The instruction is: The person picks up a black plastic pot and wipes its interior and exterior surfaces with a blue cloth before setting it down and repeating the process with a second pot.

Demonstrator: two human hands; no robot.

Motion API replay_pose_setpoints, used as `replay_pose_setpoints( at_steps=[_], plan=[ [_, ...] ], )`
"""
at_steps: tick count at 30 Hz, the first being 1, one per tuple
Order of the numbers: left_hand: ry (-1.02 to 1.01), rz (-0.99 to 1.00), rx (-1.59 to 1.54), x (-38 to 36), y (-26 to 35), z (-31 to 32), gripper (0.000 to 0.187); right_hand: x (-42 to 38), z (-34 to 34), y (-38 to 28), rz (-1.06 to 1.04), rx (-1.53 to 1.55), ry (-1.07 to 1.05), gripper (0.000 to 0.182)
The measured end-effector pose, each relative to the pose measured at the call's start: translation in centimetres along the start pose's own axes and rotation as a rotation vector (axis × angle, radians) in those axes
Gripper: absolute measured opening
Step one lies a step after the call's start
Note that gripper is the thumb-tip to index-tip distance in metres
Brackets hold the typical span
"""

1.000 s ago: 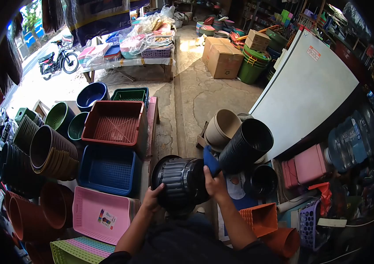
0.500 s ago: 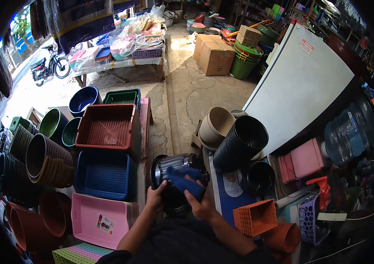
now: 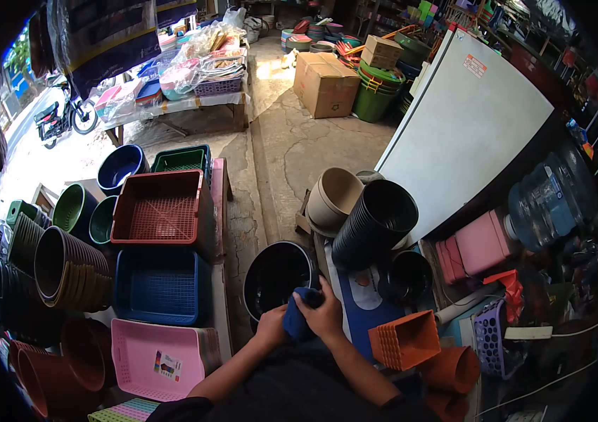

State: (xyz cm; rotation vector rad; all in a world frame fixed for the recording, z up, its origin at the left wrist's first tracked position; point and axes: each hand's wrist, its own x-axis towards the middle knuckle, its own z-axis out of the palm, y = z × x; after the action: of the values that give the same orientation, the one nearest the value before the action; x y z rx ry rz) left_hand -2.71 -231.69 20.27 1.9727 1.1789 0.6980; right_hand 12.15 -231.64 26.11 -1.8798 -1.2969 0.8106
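A black plastic pot [image 3: 279,271] stands in front of me, its round opening turned up toward me. A dark blue cloth [image 3: 299,320] is bunched at the pot's near right rim, between my two hands. My left hand [image 3: 273,327] is closed at the near rim, against the cloth's left side; its fingertips are partly hidden. My right hand [image 3: 323,311] is closed on the cloth, thumb pressed over it, with a finger reaching up along the pot's right rim. The lower part of the pot is hidden behind my hands and forearms.
Stacked red [image 3: 158,211], blue [image 3: 157,285] and pink baskets [image 3: 162,359] stand to my left, with nested brown pots [image 3: 67,264] beyond. On my right are stacked black pots [image 3: 376,221], beige pots [image 3: 334,200], orange square pots [image 3: 404,340] and a white panel [image 3: 468,133].
The black pot has turned from showing its ribbed outside to showing its opening. My right hand has brought the blue cloth down beside my left hand, which moved right and lower. The view has shifted slightly.
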Motion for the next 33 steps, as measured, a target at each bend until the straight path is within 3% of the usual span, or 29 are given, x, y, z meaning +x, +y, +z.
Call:
replay_pose_setpoints(
  at_steps=[5,9,13,15,19,20,21,23,26,27,29,33],
  plan=[
    [-0.177,0.126,0.294,1.1,0.1,1.4,0.032,0.2,1.2,5.7,-0.024,0.117,0.186,0.059],
    [-0.178,0.327,0.142,2.4,1.8,0.4,0.026,0.2,-0.8,8.7,-0.05,0.195,0.322,0.056],
    [-0.004,0.423,0.019,3.2,1.7,-0.3,0.015,0.0,-4.9,12.4,-0.012,0.388,0.3,0.05],
    [0.167,0.296,0.032,3.4,1.6,-0.1,0.014,-0.6,-7.3,13.2,0.054,0.423,0.333,0.049],
    [0.307,0.119,-0.024,5.0,2.8,1.8,0.018,-0.9,-11.8,14.5,0.046,0.462,0.399,0.048],
    [0.206,0.016,-0.153,5.5,2.7,2.5,0.027,-0.9,-12.6,15.1,0.074,0.511,0.442,0.048],
    [0.181,0.034,-0.158,6.0,3.2,3.2,0.027,-1.0,-13.5,15.7,0.101,0.559,0.49,0.049],
    [-0.078,-0.114,-0.269,7.2,4.8,4.8,0.047,-1.0,-15.5,16.0,0.129,0.553,0.559,0.048],
    [-0.272,-0.118,-0.374,9.4,7.7,7.9,0.063,-0.7,-17.7,16.7,0.157,0.585,0.683,0.046],
    [-0.287,-0.11,-0.37,10.2,8.3,9.0,0.063,-0.4,-18.0,18.7,0.176,0.591,0.751,0.046],
    [-0.271,0.096,-0.279,12.4,9.0,11.7,0.063,0.3,-19.1,21.1,0.198,0.598,0.829,0.046],
    [-0.318,0.15,-0.293,16.9,9.1,17.6,0.06,2.3,-21.8,24.8,0.276,0.386,0.805,0.049]
  ],
)
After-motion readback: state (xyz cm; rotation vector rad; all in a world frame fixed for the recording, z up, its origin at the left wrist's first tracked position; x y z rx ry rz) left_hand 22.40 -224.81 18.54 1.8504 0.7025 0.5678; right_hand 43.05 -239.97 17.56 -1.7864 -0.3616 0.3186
